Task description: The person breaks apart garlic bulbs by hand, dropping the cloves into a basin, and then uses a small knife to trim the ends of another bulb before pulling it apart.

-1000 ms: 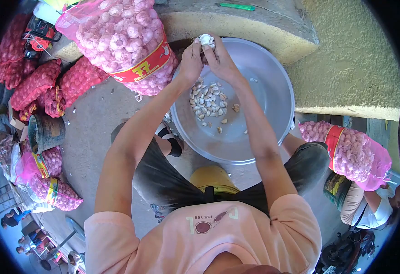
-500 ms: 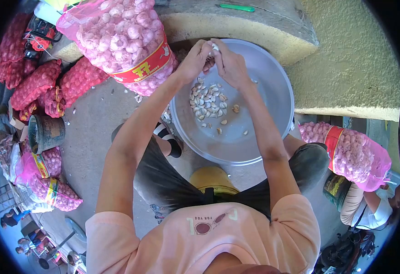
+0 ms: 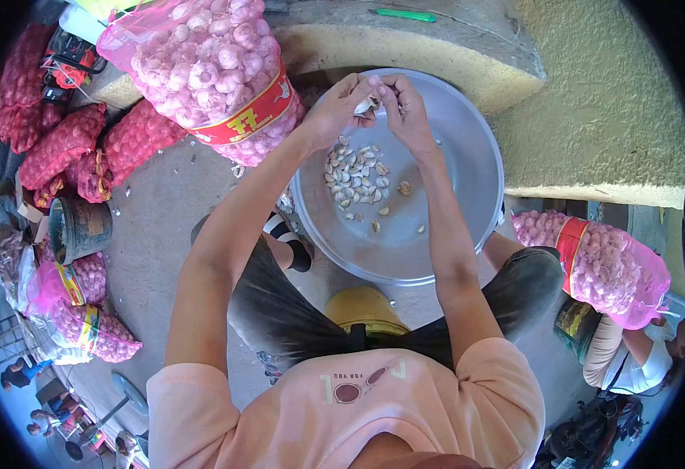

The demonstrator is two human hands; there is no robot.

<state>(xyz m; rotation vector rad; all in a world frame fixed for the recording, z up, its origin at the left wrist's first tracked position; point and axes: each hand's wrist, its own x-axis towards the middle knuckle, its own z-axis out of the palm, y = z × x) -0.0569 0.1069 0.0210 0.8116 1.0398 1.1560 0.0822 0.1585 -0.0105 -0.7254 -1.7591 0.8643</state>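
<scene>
Left hand: reaching into the upper middle of the frame, fingers closing on a garlic bulb. Right hand: meeting it from the other side, fingertips pinching the same bulb.

Garlic bulb: sitting between the two hands, touching both, held over the far rim of the metal basin; mostly covered by fingers, so its condition is hard to tell, possibly partly broken apart.

Loose cloves: lying in a small heap in the basin, just below the hands.

Pink mesh sack of garlic: resting at upper left, beside the basin. Second pink sack: lying at right, near the knee.
</scene>
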